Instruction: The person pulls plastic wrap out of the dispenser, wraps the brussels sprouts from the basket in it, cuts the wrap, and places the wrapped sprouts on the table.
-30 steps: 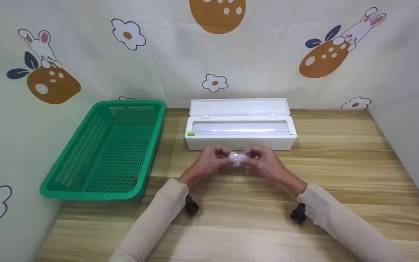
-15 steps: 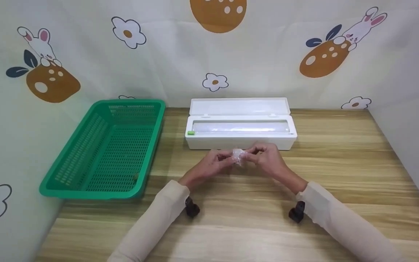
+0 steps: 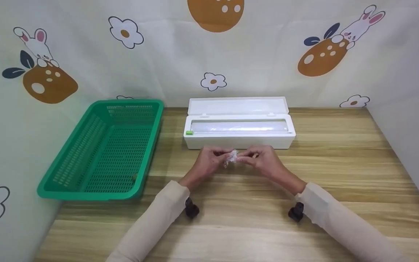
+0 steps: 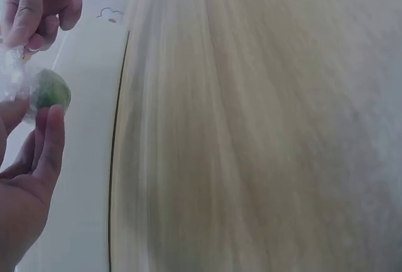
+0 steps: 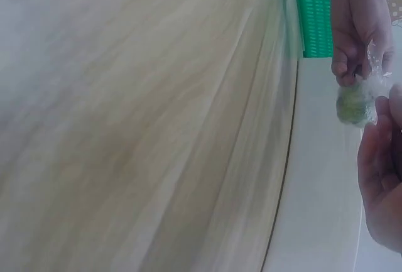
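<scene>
In front of the film box, both hands hold a small round green fruit (image 4: 51,91) wrapped in clear cling film (image 3: 232,156). My left hand (image 3: 207,160) pinches the bundle from the left with thumb and fingertips. From the other side, the thumb and fingers of my right hand (image 3: 266,160) pinch the gathered film. Crumpled film (image 5: 379,65) stands out from the fruit in the right wrist view. Fingers and film hide much of the fruit in the head view.
A white cling film box (image 3: 238,142) with its lid raised stands behind the hands, a film roll (image 3: 238,126) and a green slider (image 3: 190,133) on it. A green basket (image 3: 151,145) at the left has a small brownish thing (image 3: 134,177) inside. A patterned cloth backs the table.
The wrapped bundle has turned and shifted slightly left between my fingertips. The fingers of both hands have changed their hold on the film. Box and basket stay put.
</scene>
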### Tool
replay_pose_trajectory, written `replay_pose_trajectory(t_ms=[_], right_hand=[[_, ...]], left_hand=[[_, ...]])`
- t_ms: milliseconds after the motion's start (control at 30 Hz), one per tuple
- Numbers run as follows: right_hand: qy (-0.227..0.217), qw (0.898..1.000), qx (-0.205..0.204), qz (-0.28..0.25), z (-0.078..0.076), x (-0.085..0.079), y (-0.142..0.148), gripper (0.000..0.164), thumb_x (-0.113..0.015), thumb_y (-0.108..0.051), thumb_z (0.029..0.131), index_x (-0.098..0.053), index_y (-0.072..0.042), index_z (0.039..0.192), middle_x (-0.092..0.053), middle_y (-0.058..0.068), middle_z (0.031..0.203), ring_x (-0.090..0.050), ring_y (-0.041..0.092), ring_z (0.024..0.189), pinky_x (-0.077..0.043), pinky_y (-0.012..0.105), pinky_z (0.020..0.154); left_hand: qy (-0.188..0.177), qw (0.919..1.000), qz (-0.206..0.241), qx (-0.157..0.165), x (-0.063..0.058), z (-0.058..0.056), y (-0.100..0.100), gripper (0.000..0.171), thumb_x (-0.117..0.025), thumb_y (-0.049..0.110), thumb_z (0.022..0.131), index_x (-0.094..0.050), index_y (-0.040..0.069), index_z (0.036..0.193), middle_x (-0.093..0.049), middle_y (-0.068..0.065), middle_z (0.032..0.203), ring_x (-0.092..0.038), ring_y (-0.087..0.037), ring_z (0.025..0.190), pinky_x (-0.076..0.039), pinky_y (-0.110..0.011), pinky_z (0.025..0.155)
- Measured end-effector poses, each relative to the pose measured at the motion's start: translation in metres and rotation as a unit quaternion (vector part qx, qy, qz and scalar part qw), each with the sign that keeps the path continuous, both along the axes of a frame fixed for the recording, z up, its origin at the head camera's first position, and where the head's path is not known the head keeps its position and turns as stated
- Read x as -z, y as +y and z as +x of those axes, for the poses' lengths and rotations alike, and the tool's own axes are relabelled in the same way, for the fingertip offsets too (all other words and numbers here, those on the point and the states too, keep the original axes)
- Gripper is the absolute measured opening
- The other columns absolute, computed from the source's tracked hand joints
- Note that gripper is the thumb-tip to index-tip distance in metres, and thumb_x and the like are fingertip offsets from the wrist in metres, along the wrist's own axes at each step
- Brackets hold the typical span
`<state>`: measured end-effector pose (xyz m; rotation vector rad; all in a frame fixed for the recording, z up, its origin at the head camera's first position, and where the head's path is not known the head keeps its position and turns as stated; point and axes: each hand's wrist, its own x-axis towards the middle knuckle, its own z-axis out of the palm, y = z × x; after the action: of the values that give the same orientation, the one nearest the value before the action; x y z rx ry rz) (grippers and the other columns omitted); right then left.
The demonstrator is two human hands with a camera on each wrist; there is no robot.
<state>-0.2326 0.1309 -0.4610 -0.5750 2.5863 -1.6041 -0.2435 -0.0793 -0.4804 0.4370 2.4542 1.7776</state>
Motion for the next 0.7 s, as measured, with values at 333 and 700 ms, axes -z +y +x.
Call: replay_pose_trajectory(t_ms=[333,700], right_hand=[[-0.060,0.994,0.011,-0.095,-0.0069,0.0069,0.0005,0.023,-0.071,-0.004,0.091,-0.071,0.006,0.112,-0.073,0.023,0.111,-0.068,0.005,0.086,-0.063,0.039,0.075],[-0.163,0.978,-0.012,-0.130,-0.0045,0.0070,0.0019,0.041,-0.074,-0.023,0.092,-0.064,0.004,0.121,-0.072,0.013,0.113,-0.071,0.014,0.096,-0.061,0.043,0.084]], left_hand=[[-0.041,0.9985,0.032,-0.019,-0.0082,0.0040,0.0021,0.024,-0.071,0.014,0.093,-0.074,0.007,0.115,-0.076,-0.014,0.111,-0.068,-0.016,0.098,-0.056,-0.026,0.086],[-0.025,0.9985,0.000,-0.048,-0.0099,0.0073,0.0062,0.022,-0.073,0.014,0.091,-0.074,0.006,0.112,-0.075,-0.012,0.107,-0.070,-0.019,0.096,-0.059,-0.028,0.085]])
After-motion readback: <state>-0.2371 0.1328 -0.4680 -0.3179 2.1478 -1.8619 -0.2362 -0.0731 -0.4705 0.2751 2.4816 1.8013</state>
